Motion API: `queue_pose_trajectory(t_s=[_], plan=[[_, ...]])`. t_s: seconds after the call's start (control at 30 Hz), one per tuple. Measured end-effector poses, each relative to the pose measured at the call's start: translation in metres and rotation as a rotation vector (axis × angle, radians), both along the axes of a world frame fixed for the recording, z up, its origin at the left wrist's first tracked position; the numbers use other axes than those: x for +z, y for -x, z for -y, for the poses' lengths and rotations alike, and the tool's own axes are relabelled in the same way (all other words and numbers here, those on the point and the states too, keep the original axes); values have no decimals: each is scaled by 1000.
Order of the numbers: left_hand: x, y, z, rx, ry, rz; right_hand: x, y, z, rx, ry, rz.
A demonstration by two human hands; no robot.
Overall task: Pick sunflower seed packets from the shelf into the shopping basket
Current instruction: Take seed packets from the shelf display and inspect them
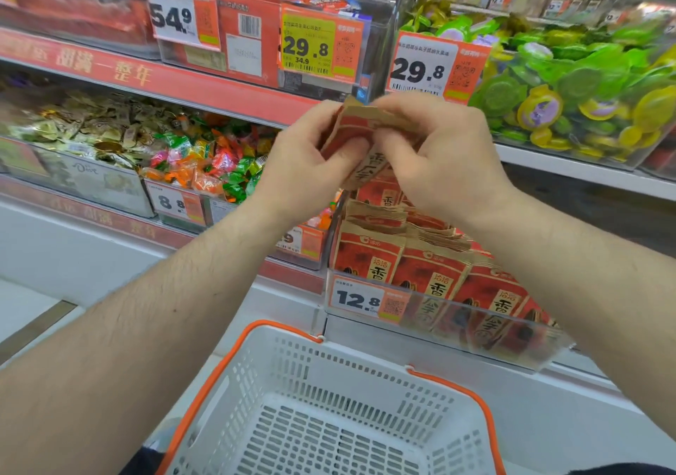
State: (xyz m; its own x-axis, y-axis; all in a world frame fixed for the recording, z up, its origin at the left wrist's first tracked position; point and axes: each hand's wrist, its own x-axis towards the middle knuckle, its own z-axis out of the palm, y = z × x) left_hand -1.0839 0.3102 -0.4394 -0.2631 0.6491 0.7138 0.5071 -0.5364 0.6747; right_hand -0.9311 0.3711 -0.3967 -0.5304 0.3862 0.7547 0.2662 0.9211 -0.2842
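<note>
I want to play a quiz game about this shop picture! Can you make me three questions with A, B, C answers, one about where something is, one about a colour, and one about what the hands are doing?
1. Where is the shopping basket?
A. Below the hands
B. On the top shelf
C. Behind the green sweets

2. What colour is the basket's rim?
A. Blue
B. Orange
C. Black

3. What are the hands doing?
A. Resting flat on the shelf
B. Both holding seed packets
C. Lifting the basket

Answers:
1. A, since the basket sits low in the picture, under both arms.
2. B, since an orange band runs round the white basket.
3. B, since the left hand and the right hand both grip the seed packets above the box of packets.
</note>
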Motion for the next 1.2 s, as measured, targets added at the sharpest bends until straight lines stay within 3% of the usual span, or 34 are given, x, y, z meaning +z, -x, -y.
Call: queue_pose_trajectory(t_s=[0.17,0.37,0.53,0.87,1.2], plan=[[2,20,18,96,101,206,-3,-4,-25,-159,478,60],[-33,28,34,131,387,489,-21,7,-51,-359,456,486],[-53,26,34,80,468,688,-30,31,-70,-403,448,700],[-65,30,27,40,539,693,-40,62,-90,-382,726,985],[-62,26,36,29,573,675,-33,47,-80,-350,641,909]])
